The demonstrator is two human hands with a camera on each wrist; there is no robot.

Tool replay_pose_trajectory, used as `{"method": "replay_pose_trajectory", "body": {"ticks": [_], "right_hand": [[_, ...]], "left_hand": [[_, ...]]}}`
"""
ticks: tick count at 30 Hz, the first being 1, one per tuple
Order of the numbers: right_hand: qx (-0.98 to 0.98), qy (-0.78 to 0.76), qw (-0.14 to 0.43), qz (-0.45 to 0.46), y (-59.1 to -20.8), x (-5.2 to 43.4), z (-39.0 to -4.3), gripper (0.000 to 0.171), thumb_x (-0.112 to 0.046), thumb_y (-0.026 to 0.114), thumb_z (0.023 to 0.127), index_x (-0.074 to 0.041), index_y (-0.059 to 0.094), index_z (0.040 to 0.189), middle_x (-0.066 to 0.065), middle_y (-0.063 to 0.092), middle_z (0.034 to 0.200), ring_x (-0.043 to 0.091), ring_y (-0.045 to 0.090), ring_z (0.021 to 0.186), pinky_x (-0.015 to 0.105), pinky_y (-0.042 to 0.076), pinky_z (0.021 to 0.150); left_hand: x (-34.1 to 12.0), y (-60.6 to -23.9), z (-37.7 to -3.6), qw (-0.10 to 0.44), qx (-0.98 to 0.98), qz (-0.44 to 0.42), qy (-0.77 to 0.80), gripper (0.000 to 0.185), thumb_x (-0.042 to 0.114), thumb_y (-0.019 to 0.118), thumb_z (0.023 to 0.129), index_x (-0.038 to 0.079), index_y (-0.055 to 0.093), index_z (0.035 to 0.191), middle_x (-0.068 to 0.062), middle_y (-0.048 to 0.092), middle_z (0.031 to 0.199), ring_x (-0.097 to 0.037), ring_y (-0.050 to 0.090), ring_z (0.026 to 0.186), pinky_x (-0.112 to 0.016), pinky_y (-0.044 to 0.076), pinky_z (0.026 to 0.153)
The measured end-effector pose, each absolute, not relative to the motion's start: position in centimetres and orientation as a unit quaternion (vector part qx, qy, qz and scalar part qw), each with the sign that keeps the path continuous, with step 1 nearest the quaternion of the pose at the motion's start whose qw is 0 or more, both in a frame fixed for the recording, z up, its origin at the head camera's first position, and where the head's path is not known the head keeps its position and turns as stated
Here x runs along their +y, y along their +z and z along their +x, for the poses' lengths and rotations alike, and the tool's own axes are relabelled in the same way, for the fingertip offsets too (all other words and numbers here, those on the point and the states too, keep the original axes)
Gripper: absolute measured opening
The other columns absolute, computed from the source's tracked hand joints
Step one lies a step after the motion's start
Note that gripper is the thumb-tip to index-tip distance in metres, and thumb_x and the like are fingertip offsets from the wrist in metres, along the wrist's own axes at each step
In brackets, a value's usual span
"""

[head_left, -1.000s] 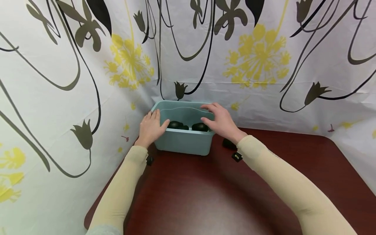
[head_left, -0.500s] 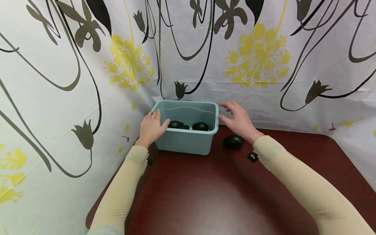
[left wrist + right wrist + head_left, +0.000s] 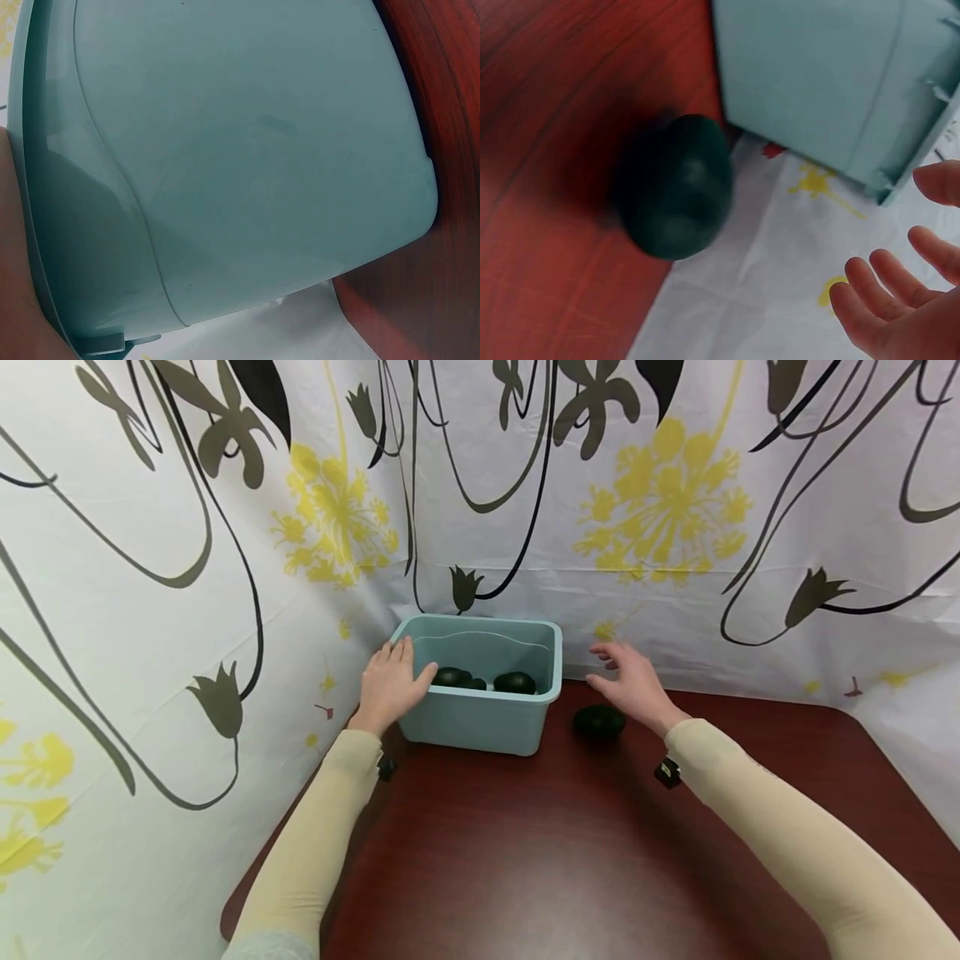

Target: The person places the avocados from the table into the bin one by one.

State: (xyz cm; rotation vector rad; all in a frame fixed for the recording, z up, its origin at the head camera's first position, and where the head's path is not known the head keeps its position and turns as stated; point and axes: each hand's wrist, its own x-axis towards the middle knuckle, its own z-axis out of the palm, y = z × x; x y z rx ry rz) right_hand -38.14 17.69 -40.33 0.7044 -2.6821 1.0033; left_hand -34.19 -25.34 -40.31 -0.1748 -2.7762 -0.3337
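A pale teal plastic bin (image 3: 468,722) stands on the table; its wall (image 3: 270,165) fills the left wrist view. My left hand (image 3: 386,689) rests over the bin's left front rim, fingers extended and thumb apart. Inside lie several dark green avocados, one at the right (image 3: 514,682) and another at the left (image 3: 452,677), partly hidden by the front wall. One more avocado (image 3: 598,722) lies on the table just right of the bin. Above and behind it hovers my right hand (image 3: 636,687), fingers spread and holding nothing. In the right wrist view this avocado (image 3: 681,191) is apart from the fingers (image 3: 866,289).
The dark red-brown wooden table (image 3: 525,860) has rounded corners. White cloth (image 3: 660,635) printed with yellow flowers and dark vines hangs along its back and left side, close behind the bin.
My right hand has moved from over the bin's right side rightward, uncovering the avocado on the table. The left hand has stayed on the rim.
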Motion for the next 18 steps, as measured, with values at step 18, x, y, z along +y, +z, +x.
{"method": "replay_pose_trajectory", "body": {"ticks": [18], "right_hand": [[-0.935,0.272,0.022,0.226,-44.8,20.1,-38.6,0.061,-0.029,0.070,0.096,-0.006,0.047,0.147,0.024,0.047,0.140,0.045,0.047,0.126,0.064,0.041,0.097]], "left_hand": [[-25.4,-40.4,-34.2,0.165,-0.977,-0.059,-0.120,0.092,0.071,0.027,0.099,0.002,0.025,0.159,-0.019,0.030,0.161,-0.038,0.022,0.149,-0.050,0.017,0.121]]}}
